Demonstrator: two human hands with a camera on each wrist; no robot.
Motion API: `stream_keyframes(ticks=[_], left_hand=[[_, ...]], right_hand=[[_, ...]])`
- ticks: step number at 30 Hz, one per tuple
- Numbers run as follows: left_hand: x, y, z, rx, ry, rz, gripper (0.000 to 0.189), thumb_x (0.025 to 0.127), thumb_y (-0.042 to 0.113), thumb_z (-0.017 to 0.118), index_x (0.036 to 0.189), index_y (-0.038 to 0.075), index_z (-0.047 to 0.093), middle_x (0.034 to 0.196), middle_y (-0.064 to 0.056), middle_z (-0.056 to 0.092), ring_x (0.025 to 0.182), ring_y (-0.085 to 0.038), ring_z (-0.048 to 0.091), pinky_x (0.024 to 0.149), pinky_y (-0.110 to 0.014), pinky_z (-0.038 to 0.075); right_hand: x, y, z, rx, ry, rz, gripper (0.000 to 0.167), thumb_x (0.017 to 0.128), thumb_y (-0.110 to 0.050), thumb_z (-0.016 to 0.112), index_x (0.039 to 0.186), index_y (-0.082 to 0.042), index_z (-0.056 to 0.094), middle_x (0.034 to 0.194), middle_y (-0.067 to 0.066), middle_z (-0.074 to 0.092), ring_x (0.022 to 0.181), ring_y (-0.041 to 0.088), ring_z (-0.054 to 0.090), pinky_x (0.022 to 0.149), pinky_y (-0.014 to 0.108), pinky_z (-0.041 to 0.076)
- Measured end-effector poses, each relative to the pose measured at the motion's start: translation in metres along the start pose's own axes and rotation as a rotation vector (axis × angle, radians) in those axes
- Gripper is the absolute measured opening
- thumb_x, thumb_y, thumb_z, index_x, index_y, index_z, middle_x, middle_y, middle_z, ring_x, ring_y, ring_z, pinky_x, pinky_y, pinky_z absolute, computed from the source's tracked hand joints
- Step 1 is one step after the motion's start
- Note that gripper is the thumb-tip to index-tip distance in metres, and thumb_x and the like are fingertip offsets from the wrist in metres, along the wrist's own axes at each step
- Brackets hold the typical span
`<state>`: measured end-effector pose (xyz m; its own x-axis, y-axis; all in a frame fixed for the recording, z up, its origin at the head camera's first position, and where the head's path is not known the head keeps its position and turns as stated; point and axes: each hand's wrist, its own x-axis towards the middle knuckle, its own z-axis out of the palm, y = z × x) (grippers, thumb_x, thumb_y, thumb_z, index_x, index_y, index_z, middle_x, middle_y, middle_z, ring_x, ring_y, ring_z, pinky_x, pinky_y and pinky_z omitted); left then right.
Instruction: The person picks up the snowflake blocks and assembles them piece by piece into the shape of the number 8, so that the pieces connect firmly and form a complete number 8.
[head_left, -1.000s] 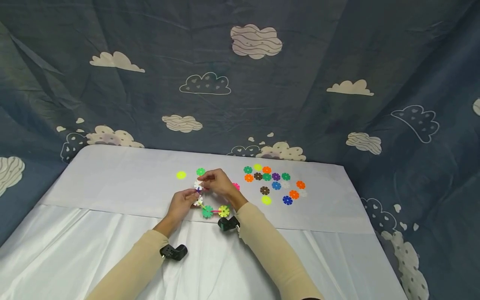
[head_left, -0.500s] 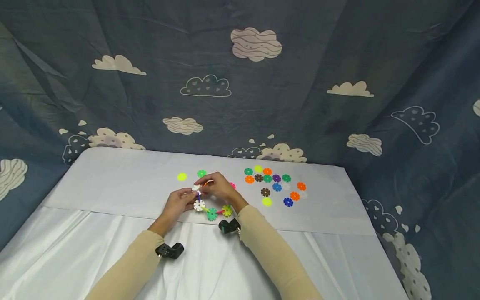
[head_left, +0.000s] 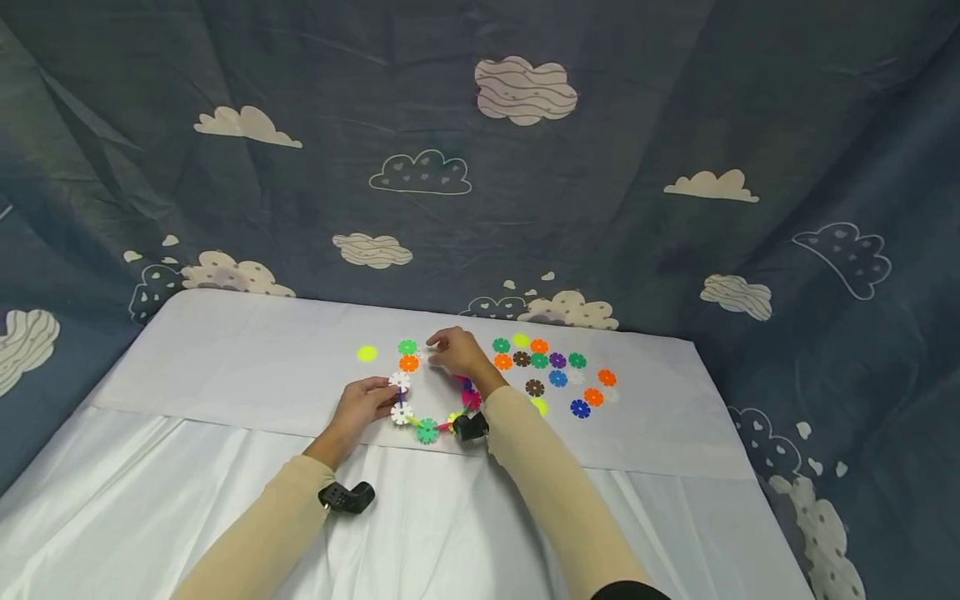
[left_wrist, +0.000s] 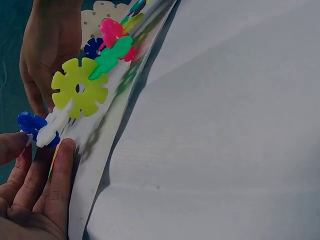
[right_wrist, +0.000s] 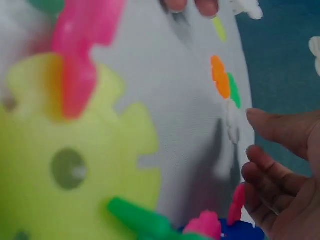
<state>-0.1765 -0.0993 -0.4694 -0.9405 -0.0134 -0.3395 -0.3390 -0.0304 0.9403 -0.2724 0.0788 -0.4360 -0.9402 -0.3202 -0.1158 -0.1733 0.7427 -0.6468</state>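
Note:
A chain of notched plastic discs curves across the table, with a green disc (head_left: 427, 431) at its near side. My left hand (head_left: 358, 412) pinches the chain's left end, by a white disc (head_left: 400, 381). In the left wrist view, the thumb and fingers hold a blue disc (left_wrist: 33, 125) slotted to a white one. Beyond the chain, my right hand (head_left: 459, 354) hovers near a loose white disc (head_left: 422, 356). Its thumb and fingers stand apart in the right wrist view, with nothing visible between them. My right wrist hides part of the chain's right side.
Loose orange (head_left: 408, 363) and green (head_left: 407, 347) discs lie beyond the chain, with a yellow disc (head_left: 367, 353) to their left. Several more discs, including a dark blue one (head_left: 581, 408), are spread at the right. A cloud-patterned curtain (head_left: 420, 100) hangs behind the table.
My right hand has left the chain's left end and moved away to the right. The orange disc and a loose white disc now show beside the green one. My left hand keeps holding the chain.

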Motion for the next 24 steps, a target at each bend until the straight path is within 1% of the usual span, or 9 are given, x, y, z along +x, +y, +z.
stream_keyframes(ticks=[5, 8, 10, 12, 13, 16, 19, 21, 24], left_hand=[[0.001, 0.002, 0.000, -0.006, 0.005, -0.015, 0.030, 0.097, 0.007, 0.056, 0.121, -0.010, 0.053, 0.113, -0.019, 0.065, 0.087, -0.011, 0.062, 0.080, -0.025, 0.056], [0.002, 0.001, 0.000, -0.007, 0.011, -0.019, 0.030, 0.097, 0.007, 0.056, 0.121, -0.010, 0.053, 0.112, -0.018, 0.065, 0.086, -0.011, 0.061, 0.077, -0.023, 0.056], [0.002, 0.001, 0.000, -0.004, 0.015, -0.016, 0.030, 0.097, 0.007, 0.055, 0.121, -0.010, 0.053, 0.112, -0.018, 0.064, 0.085, -0.010, 0.061, 0.076, -0.022, 0.055], [0.003, 0.000, 0.001, -0.006, 0.016, -0.015, 0.030, 0.097, 0.008, 0.056, 0.121, -0.010, 0.053, 0.111, -0.018, 0.064, 0.084, -0.009, 0.060, 0.075, -0.021, 0.055], [0.002, 0.000, 0.001, -0.008, 0.015, -0.013, 0.030, 0.097, 0.007, 0.056, 0.121, -0.010, 0.054, 0.109, -0.017, 0.065, 0.083, -0.009, 0.060, 0.074, -0.020, 0.055], [0.002, 0.000, 0.002, -0.027, 0.010, -0.010, 0.029, 0.097, 0.007, 0.056, 0.119, -0.011, 0.053, 0.102, -0.012, 0.066, 0.079, -0.007, 0.060, 0.070, -0.019, 0.054], [0.002, -0.001, 0.002, -0.043, 0.009, -0.015, 0.028, 0.097, 0.006, 0.056, 0.118, -0.012, 0.053, 0.097, -0.009, 0.067, 0.077, -0.006, 0.060, 0.068, -0.019, 0.054], [0.002, -0.001, 0.001, -0.041, 0.012, -0.015, 0.028, 0.097, 0.006, 0.056, 0.118, -0.012, 0.053, 0.098, -0.010, 0.068, 0.078, -0.007, 0.061, 0.070, -0.019, 0.055], [0.001, 0.000, 0.001, -0.013, 0.019, -0.013, 0.031, 0.097, 0.008, 0.057, 0.120, -0.012, 0.054, 0.106, -0.016, 0.067, 0.084, -0.009, 0.062, 0.074, -0.021, 0.056]], right_hand=[[0.012, -0.001, 0.008, -0.130, -0.051, 0.034, 0.037, 0.086, -0.011, 0.073, 0.122, -0.009, 0.066, 0.109, 0.012, 0.063, 0.100, 0.025, 0.056, 0.095, 0.036, 0.047], [0.014, -0.002, 0.011, -0.171, -0.061, 0.027, 0.029, 0.084, -0.010, 0.075, 0.113, -0.007, 0.067, 0.105, 0.010, 0.061, 0.099, 0.023, 0.055, 0.095, 0.034, 0.046], [0.014, -0.003, 0.010, -0.154, -0.052, 0.021, 0.024, 0.083, -0.008, 0.076, 0.105, -0.007, 0.065, 0.098, 0.008, 0.059, 0.093, 0.022, 0.053, 0.089, 0.032, 0.047], [0.011, -0.003, 0.008, -0.099, -0.034, 0.008, 0.021, 0.082, -0.006, 0.077, 0.098, -0.007, 0.063, 0.089, 0.006, 0.058, 0.085, 0.020, 0.051, 0.080, 0.029, 0.047], [0.010, -0.003, 0.007, -0.036, -0.026, 0.004, 0.020, 0.081, -0.004, 0.077, 0.096, -0.006, 0.063, 0.084, 0.005, 0.058, 0.081, 0.019, 0.053, 0.076, 0.028, 0.048], [0.004, 0.000, 0.005, 0.206, -0.030, -0.022, 0.017, 0.080, 0.003, 0.075, 0.093, -0.002, 0.066, 0.076, 0.004, 0.060, 0.068, 0.016, 0.060, 0.066, 0.025, 0.052], [-0.004, 0.001, 0.004, 0.415, -0.069, -0.044, 0.014, 0.081, 0.007, 0.072, 0.094, 0.005, 0.068, 0.074, 0.006, 0.062, 0.063, 0.017, 0.064, 0.062, 0.029, 0.058], [-0.009, 0.001, 0.005, 0.480, -0.093, -0.058, 0.012, 0.081, 0.008, 0.071, 0.093, 0.007, 0.069, 0.075, 0.008, 0.061, 0.065, 0.017, 0.065, 0.065, 0.032, 0.059], [-0.015, -0.001, 0.008, 0.479, -0.100, -0.089, 0.009, 0.082, 0.006, 0.071, 0.091, 0.008, 0.068, 0.078, 0.008, 0.062, 0.070, 0.019, 0.066, 0.069, 0.034, 0.059]])
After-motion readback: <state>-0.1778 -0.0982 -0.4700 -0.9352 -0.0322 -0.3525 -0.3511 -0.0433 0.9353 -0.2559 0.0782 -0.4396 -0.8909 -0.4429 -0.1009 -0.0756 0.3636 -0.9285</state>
